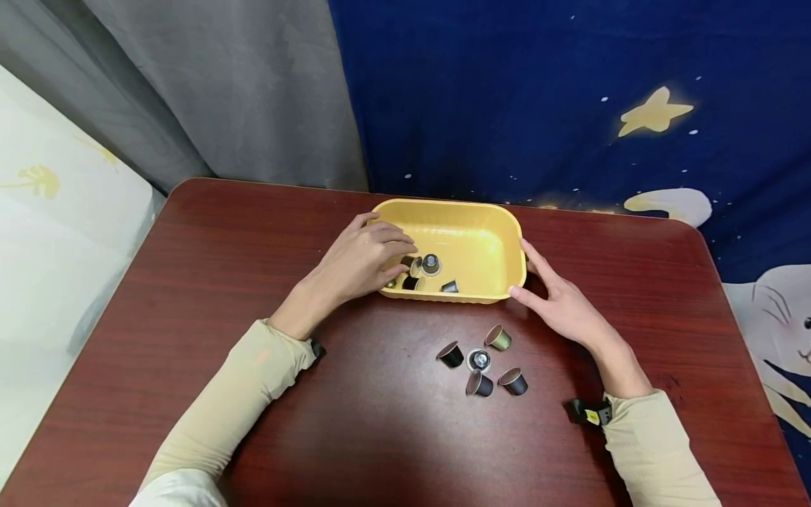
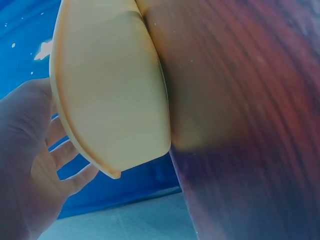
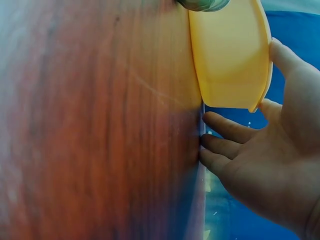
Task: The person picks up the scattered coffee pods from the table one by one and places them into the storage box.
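Observation:
A yellow plastic bin [image 1: 488,246] stands near the table's far edge with several coffee capsules [image 1: 431,265] inside, mostly toward its left end. My left hand [image 1: 364,257] reaches over the bin's left end, fingers extended above the capsules there; I see nothing held. In the left wrist view that hand [image 2: 25,150] has its fingers spread past the rim. With thumb and forefinger, my right hand [image 1: 564,306] touches the bin's right end. Its other fingers [image 3: 225,147] stretch out below the rim in the right wrist view, around the corner.
Several loose capsules lie on the table in front of the bin: a green one [image 1: 498,337], a black one [image 1: 450,355], and dark ones [image 1: 513,382]. Behind the dark red table [image 1: 266,232] hang a grey curtain [image 1: 253,91] and a blue one [image 1: 494,91].

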The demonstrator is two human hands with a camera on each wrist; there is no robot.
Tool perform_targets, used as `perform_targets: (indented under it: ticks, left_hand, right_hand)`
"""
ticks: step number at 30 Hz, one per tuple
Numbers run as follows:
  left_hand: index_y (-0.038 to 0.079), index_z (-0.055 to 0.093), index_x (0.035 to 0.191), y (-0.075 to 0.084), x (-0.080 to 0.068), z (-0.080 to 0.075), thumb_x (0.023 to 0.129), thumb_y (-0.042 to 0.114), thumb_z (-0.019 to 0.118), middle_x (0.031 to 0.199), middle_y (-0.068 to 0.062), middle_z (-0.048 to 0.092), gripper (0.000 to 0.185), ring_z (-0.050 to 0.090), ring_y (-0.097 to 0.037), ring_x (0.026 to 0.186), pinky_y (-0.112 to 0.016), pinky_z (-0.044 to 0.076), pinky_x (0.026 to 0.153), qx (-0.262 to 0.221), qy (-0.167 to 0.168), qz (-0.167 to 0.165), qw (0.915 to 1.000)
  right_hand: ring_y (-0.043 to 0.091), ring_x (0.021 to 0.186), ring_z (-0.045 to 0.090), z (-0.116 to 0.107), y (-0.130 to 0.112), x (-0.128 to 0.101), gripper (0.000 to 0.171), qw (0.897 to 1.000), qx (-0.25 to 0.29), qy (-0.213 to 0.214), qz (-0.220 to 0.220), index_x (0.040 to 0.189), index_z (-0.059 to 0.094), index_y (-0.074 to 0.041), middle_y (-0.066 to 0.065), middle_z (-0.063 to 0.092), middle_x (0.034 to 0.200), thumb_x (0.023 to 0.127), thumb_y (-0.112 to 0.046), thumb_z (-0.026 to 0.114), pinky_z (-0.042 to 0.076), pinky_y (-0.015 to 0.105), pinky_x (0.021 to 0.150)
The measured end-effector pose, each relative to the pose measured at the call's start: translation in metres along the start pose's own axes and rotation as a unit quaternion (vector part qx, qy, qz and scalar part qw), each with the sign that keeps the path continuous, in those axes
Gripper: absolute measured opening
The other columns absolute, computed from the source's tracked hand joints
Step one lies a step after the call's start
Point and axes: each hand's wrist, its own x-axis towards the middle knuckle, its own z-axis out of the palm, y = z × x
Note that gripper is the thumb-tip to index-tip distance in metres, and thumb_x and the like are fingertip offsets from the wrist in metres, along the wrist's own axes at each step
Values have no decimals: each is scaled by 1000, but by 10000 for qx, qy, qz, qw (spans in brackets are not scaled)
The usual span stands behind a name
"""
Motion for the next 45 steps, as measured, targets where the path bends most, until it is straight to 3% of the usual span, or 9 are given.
perform_targets:
  ticks: [5,10,23,30,41,45]
  left_hand:
    - [14,75,116,-2,-3,-3,88,27,75,117,-1,71,31,59,-21,118,-45,37,107,-23,52,-37,10000]
    - [15,74,117,-3,-7,-4,89,27,74,122,-2,69,31,56,-24,123,-42,38,106,-62,1,-170,9998]
    - [17,75,117,0,-17,-7,91,34,71,130,-4,65,32,52,-25,128,-41,38,107,-104,12,-409,9991]
    - [15,75,117,1,-23,-8,92,38,69,134,-6,62,34,50,-28,131,-42,37,109,-140,28,-536,9985]
    - [15,70,126,2,-34,-11,92,51,66,149,-12,48,50,38,-33,142,-49,34,112,-160,-323,-1075,9936]
    - [16,67,130,3,-38,-13,90,54,66,151,-13,45,55,39,-32,141,-51,38,108,-228,-397,-1269,9909]
  right_hand:
    - [35,143,34,-3,-3,0,82,9999,-74,-2,82,157,1,-47,10,43,153,97,-54,56,27,63,109]
    - [37,141,38,-5,-6,-2,84,9997,152,91,-137,159,1,-41,18,39,154,98,-47,58,31,58,111]
    - [40,133,47,-3,-6,-18,89,9993,-149,202,-283,161,8,-26,19,42,150,95,-46,64,39,57,105]
    - [37,127,53,3,-6,-29,86,9977,-335,373,-461,159,20,-16,18,49,144,93,-42,69,41,55,104]
    - [29,116,62,10,-11,-48,65,9963,-600,464,-412,145,50,-16,7,58,137,91,-46,70,49,50,95]
    - [24,110,65,13,-12,-53,57,9941,-731,551,-581,139,57,-18,2,61,134,91,-44,70,51,46,92]
